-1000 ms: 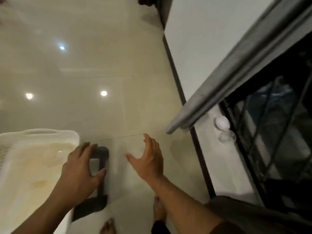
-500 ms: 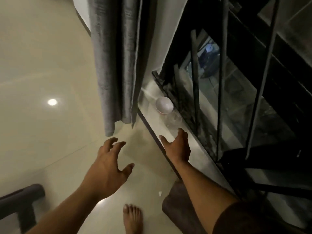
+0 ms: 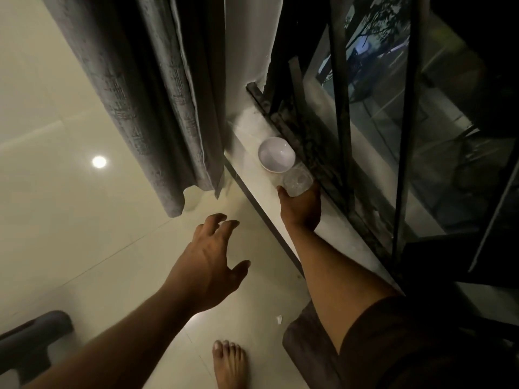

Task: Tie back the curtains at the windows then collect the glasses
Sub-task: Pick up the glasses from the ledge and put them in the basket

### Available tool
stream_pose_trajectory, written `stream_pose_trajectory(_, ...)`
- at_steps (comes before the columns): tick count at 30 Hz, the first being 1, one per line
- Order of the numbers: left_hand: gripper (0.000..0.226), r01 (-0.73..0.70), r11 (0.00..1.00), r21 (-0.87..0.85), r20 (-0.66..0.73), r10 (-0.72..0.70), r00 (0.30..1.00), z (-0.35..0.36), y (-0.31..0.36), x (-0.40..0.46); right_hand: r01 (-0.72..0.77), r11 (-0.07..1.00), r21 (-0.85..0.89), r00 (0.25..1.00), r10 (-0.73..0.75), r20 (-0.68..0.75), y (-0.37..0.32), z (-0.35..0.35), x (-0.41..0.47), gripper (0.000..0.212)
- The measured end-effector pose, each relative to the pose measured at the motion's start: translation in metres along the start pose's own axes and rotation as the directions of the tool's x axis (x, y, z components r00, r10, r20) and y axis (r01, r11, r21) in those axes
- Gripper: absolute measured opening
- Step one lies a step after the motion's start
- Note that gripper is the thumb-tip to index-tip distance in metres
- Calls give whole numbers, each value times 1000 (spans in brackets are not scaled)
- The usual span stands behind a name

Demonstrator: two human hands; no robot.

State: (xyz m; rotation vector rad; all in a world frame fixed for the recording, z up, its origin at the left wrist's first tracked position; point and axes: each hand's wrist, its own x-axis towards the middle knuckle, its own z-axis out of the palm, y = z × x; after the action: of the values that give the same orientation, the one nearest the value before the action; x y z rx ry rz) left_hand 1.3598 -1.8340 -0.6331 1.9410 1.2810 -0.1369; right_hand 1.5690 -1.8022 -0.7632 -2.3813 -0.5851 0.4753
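The right hand [image 3: 302, 204] has reached the glass [image 3: 297, 181], seemingly cupping it; left hand [image 3: 209, 265] empty, spread. Lift straight, clear of the bowl [image 3: 276, 154].

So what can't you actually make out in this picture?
- Head view: whether the right hand has closed on the glass; its fingers sit behind it.
- Whether the glass touches the bowl: too dim.
- Curtain top, tied or not: cut off by the upper edge.
- Grey object, bottom left: cropped.

Sill [image 3: 252, 175] with bowl [image 3: 276, 154], glass [image 3: 297, 181].
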Motion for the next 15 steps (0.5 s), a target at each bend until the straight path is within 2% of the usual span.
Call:
stream_pose_trajectory(8, 82, -4, 1000, -17, -79, 3, 997, -8, -2, -12, 73, 997, 4, 997, -73, -7, -1, -21, -25, 87)
stream_pose_trajectory(15, 83, 32, 998, -52, -139, -39, 990, -38, -9, -87, 249, 966, -73, 965, -241, 105, -37, -65, -102, 79)
